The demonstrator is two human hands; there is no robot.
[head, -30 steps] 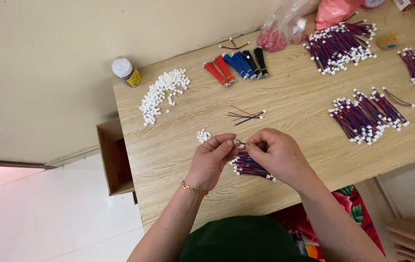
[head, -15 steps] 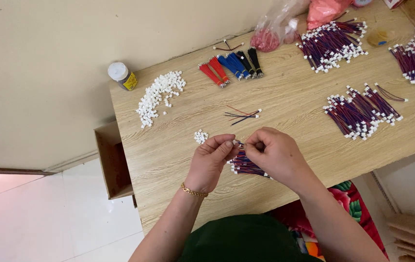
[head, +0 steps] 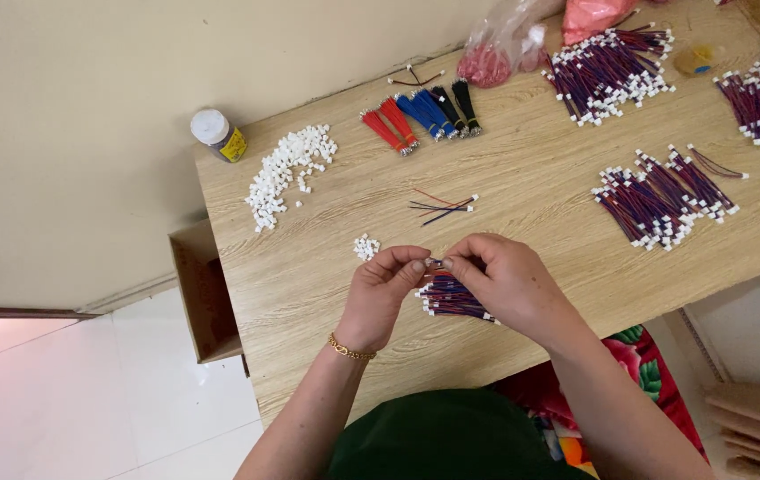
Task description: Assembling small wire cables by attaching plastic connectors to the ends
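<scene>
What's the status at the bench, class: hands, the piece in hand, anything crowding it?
Left hand and right hand pinch a small wire piece between fingertips. Bundle of wires lies just beneath. Small white connectors close by; nothing obstructing.

Four wire bundles (head: pixel 664 197), two connector heaps (head: pixel 289 169), one bottle (head: pixel 218 135), two hands (head: pixel 384 289).

Lidded jar (head: pixel 217 134), pink bags (head: pixel 540 36), cardboard box (head: pixel 203 293).

home assembly workbench | wooden table (head: pixel 522 169) | wire bundles (head: pixel 664 200) | white connectors (head: pixel 286 169)
</scene>
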